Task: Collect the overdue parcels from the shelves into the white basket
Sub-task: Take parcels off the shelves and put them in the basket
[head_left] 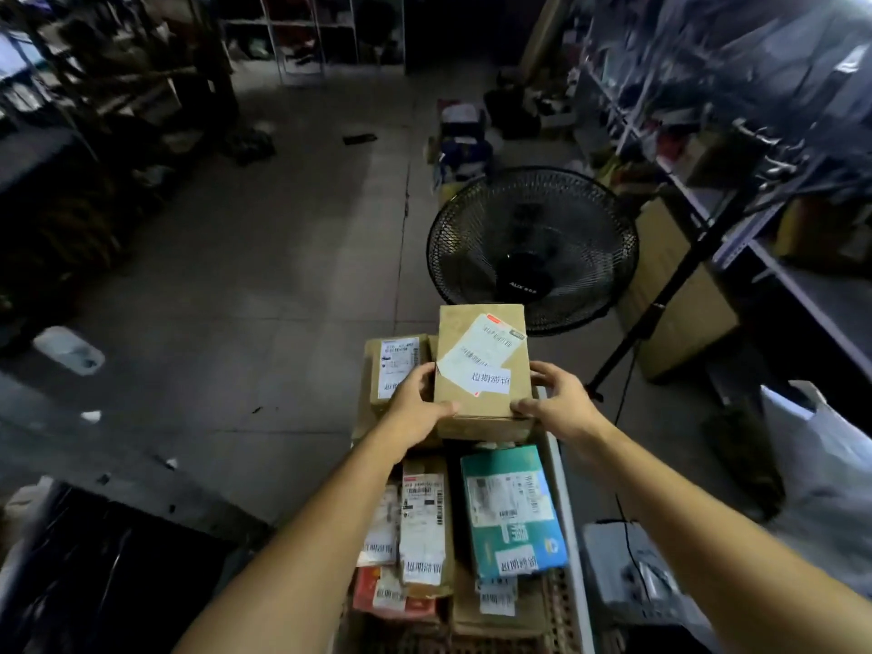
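A brown cardboard parcel (481, 370) with white labels sits on top of the pile at the far end of the white basket (568, 521). My left hand (415, 403) grips its left side, thumb on the near top edge. My right hand (557, 398) grips its right side in the same way. Below it in the basket lie a teal box (512, 507), a long labelled brown parcel (424, 521), a red-and-white packet (387, 597) and another brown parcel (394, 370) at the far left.
A black floor fan (533, 247) stands just beyond the basket, its stand pole (660, 304) slanting to the right. Metal shelves (736, 158) with goods line the right side, dark shelves (94, 110) the left. A white bag (825, 469) lies at right, black bags (94, 573) at lower left.
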`<state>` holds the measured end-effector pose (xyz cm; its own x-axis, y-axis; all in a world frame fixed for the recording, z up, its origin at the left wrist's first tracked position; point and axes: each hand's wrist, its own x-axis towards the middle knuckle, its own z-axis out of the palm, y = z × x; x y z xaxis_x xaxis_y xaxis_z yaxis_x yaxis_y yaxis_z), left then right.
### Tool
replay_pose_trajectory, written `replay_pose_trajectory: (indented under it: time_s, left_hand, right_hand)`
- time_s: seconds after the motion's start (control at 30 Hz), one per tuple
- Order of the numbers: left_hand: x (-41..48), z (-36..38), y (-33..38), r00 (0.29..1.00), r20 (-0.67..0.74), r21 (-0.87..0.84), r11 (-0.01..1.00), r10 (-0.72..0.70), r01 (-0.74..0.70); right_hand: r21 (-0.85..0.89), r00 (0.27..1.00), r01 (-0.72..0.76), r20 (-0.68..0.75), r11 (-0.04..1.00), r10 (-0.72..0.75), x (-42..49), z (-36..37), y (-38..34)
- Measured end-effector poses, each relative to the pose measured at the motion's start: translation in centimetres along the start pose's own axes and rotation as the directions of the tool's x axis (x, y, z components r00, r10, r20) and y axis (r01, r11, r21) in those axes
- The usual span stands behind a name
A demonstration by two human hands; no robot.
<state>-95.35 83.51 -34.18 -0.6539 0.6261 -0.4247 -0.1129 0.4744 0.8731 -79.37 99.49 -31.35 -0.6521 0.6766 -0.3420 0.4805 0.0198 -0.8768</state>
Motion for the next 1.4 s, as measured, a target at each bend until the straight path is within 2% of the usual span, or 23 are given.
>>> replay_pose_trajectory:
  time_s: [0.47, 0.8, 1.0, 1.2, 1.4]
  left_hand:
    - [7.1, 1.0, -0.8, 0.993, -0.022, 0.009, 0.993, -0.113, 0.113]
    - [6.1, 3.0, -1.4, 0.990, -0.029, 0.016, 0.990, -0.136, 0.137]
    - [5.9, 2.6, -1.7, 0.990, -0.067, 0.004, 0.992, -0.123, 0.124]
    - [5.3, 1.5, -1.8, 0.992, -0.085, 0.156, 0.982, -0.095, 0.107]
    - [4.9, 1.2, -2.0, 0.989, -0.109, 0.196, 0.973, -0.099, 0.119]
  right_hand:
    - [-0.018, 0.994, -0.090, 0.065, 0.996, 0.091, 8.3, 0.2, 1.6]
    - [-0.152, 0.996, -0.062, 0.047, 0.986, 0.070, 6.6, -1.1, 2.0]
    - [-0.170, 0.993, -0.042, 0.098, 0.985, 0.060, 6.9, 0.0, 1.7]
    - [-0.262, 0.992, -0.029, 0.109, 0.965, 0.059, 6.4, 0.9, 0.9]
    - [-0.377, 0.993, -0.027, 0.098, 0.926, 0.069, 5.8, 1.5, -0.1]
